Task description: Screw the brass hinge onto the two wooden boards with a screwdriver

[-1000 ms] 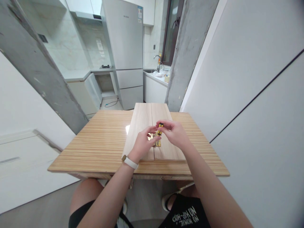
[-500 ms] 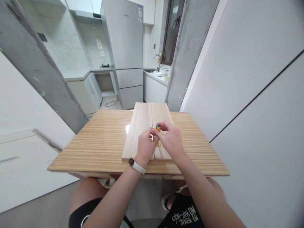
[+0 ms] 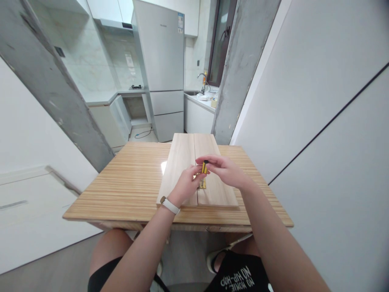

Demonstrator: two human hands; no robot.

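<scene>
A stubby screwdriver with a yellow-and-black handle (image 3: 205, 166) stands nearly upright over the seam between two pale wooden boards (image 3: 179, 170). My left hand (image 3: 189, 182) closes its thumb and fingers round the lower part; a shiny gold piece shows at these fingers, too small to make out. Above, my right hand (image 3: 223, 168) has its thumb against the handle and long fingers reaching over its far side. Below them a brass-coloured hinge plate (image 3: 202, 184) lies at the seam, partly covered by my left hand. The screwdriver's tip is hidden.
Under the boards is a striped wooden table (image 3: 130, 182), its front edge close to my legs. White panels (image 3: 319, 121) rise on the right. Behind the table stand a silver fridge (image 3: 164, 56) and a sink counter (image 3: 199, 113).
My right fingers have straightened and spread over the handle, and the wrist has shifted right. The handle now leans slightly and shows more yellow. My left hand stays close to the hinge plate.
</scene>
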